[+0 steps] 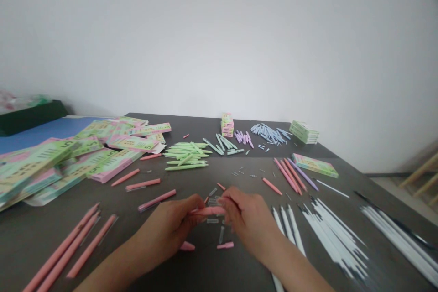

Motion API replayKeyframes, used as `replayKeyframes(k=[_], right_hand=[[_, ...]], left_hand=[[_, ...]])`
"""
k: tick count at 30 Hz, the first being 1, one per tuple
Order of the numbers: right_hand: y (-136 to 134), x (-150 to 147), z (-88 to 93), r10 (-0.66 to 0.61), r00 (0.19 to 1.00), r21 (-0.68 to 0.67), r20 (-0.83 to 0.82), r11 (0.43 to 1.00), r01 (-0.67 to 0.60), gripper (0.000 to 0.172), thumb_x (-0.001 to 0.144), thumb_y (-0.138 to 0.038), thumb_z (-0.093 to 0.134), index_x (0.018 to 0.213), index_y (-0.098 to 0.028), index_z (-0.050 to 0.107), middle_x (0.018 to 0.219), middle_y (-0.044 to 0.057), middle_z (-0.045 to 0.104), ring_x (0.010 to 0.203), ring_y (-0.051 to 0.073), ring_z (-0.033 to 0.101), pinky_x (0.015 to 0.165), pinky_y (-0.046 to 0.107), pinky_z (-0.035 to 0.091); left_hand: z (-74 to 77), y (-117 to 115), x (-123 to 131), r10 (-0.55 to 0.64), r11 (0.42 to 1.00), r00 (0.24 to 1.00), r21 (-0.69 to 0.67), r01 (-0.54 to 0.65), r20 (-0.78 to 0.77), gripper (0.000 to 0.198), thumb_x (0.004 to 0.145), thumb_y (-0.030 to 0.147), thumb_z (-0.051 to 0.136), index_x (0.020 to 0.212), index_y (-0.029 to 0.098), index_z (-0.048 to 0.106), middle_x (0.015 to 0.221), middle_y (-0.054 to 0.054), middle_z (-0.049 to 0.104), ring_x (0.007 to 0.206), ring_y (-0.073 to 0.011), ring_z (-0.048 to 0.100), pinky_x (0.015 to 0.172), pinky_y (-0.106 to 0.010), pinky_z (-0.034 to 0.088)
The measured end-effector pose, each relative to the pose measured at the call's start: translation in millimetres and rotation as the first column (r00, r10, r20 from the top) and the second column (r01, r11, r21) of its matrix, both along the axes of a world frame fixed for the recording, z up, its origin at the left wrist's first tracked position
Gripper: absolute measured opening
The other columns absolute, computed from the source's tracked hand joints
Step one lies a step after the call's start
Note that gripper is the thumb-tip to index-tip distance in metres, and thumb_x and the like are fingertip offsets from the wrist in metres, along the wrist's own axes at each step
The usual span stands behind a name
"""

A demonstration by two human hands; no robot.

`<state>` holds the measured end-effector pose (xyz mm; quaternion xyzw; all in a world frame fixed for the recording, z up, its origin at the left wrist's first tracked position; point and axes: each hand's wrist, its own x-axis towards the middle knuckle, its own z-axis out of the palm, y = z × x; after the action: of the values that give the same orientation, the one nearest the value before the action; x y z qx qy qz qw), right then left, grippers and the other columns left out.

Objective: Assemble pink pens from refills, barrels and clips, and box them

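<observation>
Between my two hands a pink pen (209, 211) is held nearly level above the dark table. My left hand (171, 221) pinches its left end, and the fingers of my right hand (251, 219) close round the right end. Whether it is one piece or two joined parts, I cannot tell. Under and beyond my fingers lie several small clear plastic pieces (212, 221). A short pink part (225, 245) rests below my right hand, and another pink piece (187, 246) shows partly from behind my left wrist.
Pink pens (92, 244) lie on the left, with printed boxes (116, 163) piled behind. Green pens (186, 153), purple parts (243, 138) and blue parts (270, 133) are further back. White refills (333, 237) spread on the right, near a lone box (315, 165).
</observation>
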<state>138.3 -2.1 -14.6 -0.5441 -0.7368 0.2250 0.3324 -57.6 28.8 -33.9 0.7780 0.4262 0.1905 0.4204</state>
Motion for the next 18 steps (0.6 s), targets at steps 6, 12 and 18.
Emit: replayKeyframes(k=[6, 12, 18], right_hand=[[3.3, 2.0, -6.2, 0.034, 0.957, -0.040, -0.289, 0.998, -0.048, 0.024, 0.079, -0.009, 0.052, 0.099, -0.021, 0.052, 0.083, 0.000, 0.062, 0.061, 0.010, 0.059, 0.054, 0.018, 0.041], [5.1, 1.0, -7.3, -0.010, 0.978, -0.076, -0.210, 0.997, -0.006, 0.010, 0.087, -0.023, 0.048, 0.088, -0.020, 0.057, 0.064, -0.001, 0.061, 0.051, 0.011, 0.057, 0.047, 0.019, 0.039], [7.1, 3.4, -7.7, -0.042, 0.972, -0.115, -0.233, 0.993, 0.015, 0.015, 0.088, -0.024, 0.043, 0.085, -0.019, 0.057, 0.053, -0.004, 0.055, 0.043, 0.010, 0.052, 0.044, 0.018, 0.036]], left_hand=[[-0.9, 1.4, -1.3, -0.003, 1.000, 1.000, 0.000, 0.003, -0.003, 0.027, 0.089, 0.043, 0.035, 0.084, 0.022, 0.051, 0.070, 0.002, 0.046, 0.061, -0.0141, 0.053, 0.041, -0.017, 0.047], [0.9, 3.4, -2.0, -0.009, 0.995, 0.999, 0.095, 0.012, -0.035, 0.028, 0.090, 0.042, 0.035, 0.081, 0.021, 0.052, 0.068, 0.002, 0.047, 0.060, -0.0135, 0.052, 0.042, -0.016, 0.042], [4.9, 1.7, -1.0, -0.008, 0.997, 0.998, 0.075, 0.013, -0.060, 0.029, 0.089, 0.042, 0.038, 0.082, 0.021, 0.056, 0.066, 0.002, 0.048, 0.058, -0.0140, 0.054, 0.043, -0.018, 0.039]])
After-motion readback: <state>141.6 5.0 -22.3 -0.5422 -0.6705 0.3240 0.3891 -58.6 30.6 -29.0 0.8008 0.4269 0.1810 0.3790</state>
